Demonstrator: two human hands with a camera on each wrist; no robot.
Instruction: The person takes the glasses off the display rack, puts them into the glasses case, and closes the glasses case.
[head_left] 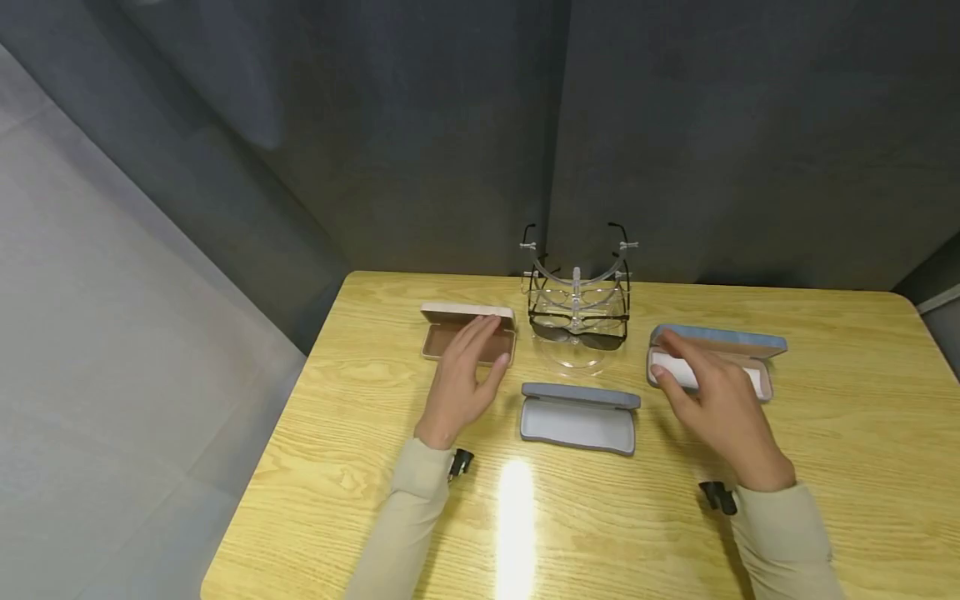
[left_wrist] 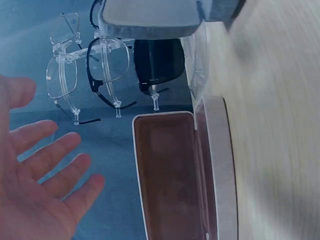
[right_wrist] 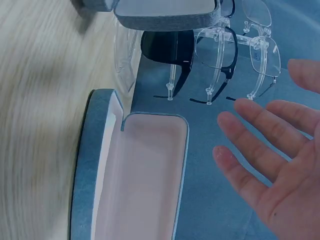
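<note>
My left hand (head_left: 459,392) hovers over a cream glasses case (head_left: 438,340) with a brown lining, its lid raised. The fingers are straight and hold nothing, as the left wrist view also shows. At the right, my right hand (head_left: 716,404) is above a blue glasses case (head_left: 750,340) with a pale pink lining, also open-lidded. Its fingers are spread and nothing lies in them. Between the hands sits a grey glasses case (head_left: 577,423), opened, with a light lining. Whether either hand touches a case is hard to tell in the head view.
Behind the grey case stands a clear display stand (head_left: 576,364) carrying dark sunglasses (head_left: 602,341) and thin-framed glasses (head_left: 555,320). The wooden table (head_left: 330,433) ends at a dark curtain (head_left: 435,167). Black clips (head_left: 717,497) sit near both cuffs.
</note>
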